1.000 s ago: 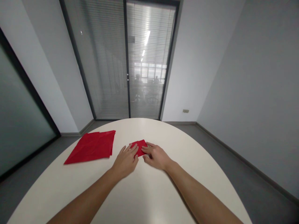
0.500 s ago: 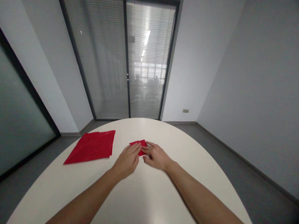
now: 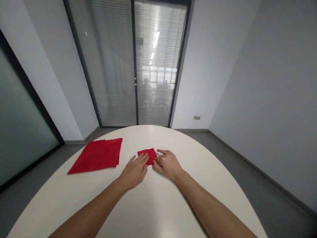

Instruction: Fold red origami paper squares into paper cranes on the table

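A small folded red paper [image 3: 148, 154] lies flat on the white oval table [image 3: 153, 201], just beyond my hands. My left hand [image 3: 135, 171] rests palm down with fingers stretched out, its fingertips on the paper's near left edge. My right hand [image 3: 167, 163] sits at the paper's right side, fingers partly curled, fingertips touching the right edge of the paper. Neither hand lifts the paper.
A stack of larger red paper sheets [image 3: 97, 155] lies on the table's left side. Behind the table stand glass doors with blinds [image 3: 133, 66]. Grey floor surrounds the table, with white walls to the right.
My right hand has slid to the right, off the top of the folded paper to its right edge, uncovering more of it. My left hand has barely moved.
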`<state>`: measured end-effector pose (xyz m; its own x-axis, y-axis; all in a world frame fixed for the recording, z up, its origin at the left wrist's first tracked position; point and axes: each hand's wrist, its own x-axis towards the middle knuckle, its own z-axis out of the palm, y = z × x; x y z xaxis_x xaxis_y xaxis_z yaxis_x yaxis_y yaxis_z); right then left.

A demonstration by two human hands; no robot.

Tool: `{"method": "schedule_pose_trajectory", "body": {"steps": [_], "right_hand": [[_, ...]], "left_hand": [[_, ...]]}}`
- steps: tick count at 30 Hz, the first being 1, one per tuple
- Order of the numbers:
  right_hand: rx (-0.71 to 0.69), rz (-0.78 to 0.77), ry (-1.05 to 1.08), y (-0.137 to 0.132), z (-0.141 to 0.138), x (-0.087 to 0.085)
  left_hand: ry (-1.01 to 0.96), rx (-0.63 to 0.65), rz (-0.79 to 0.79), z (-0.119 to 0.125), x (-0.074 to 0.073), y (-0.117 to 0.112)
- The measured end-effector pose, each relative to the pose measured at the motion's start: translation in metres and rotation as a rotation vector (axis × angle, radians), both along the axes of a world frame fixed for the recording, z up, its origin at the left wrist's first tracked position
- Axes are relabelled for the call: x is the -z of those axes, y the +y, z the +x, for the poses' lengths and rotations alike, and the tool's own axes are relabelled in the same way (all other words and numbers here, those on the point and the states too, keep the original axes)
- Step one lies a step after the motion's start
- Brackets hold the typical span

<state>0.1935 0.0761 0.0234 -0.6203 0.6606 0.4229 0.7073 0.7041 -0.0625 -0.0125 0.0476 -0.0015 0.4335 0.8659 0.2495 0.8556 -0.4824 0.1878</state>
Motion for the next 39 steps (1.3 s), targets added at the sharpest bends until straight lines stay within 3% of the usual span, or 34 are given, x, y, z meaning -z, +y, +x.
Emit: {"method": "schedule_pose_trajectory", "body": {"steps": [8,12,16,22,39], "right_hand": [[0.127,0.004,0.096,0.0,0.002,-0.003],[-0.05,-0.046,0.15,0.001,0.002,0.001],[-0.2,-0.089,0.146,0.003,0.003,0.004],[-0.241,-0.111,0.134,0.0,0.001,-0.003],[-0.166,-0.234,0.24,0.005,0.004,0.01]], "left_hand": [[-0.057,0.064,-0.051,-0.005,-0.001,0.001],[-0.085,0.129,-0.071,-0.005,-0.004,0.0],[-0.101,0.097,-0.021,-0.005,-0.002,0.001],[-0.095,0.002,0.111,-0.004,-0.002,0.001],[-0.107,-0.054,0.096,-0.004,-0.001,0.0]]}}
